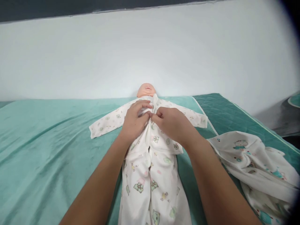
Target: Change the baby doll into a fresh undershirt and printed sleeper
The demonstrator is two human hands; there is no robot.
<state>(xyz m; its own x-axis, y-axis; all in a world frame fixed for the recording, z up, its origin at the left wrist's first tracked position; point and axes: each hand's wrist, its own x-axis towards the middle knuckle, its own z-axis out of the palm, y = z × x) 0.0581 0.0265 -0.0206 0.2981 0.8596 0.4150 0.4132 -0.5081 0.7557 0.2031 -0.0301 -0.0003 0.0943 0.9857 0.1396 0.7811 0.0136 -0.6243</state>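
A baby doll (146, 89) lies on its back with its head toward the wall. It wears a white baby shirt (164, 140) printed with small bears, its sleeves spread out to both sides, and matching trousers (138, 187). My left hand (137, 120) pinches the shirt's front edge at the chest between thumb and finger, the other fingers loosely bent over the cloth. Right beside it, my right hand (172, 123) is closed, thumb and forefinger on the same front opening. Whatever fastener may lie between the fingertips is hidden.
Crumpled white printed baby clothing (253, 156) lies on the right. Under the doll spreads a light green sheet (58, 150) with wrinkles, over a darker green quilted mattress (225, 115). A white wall (117, 56) rises behind the bed.
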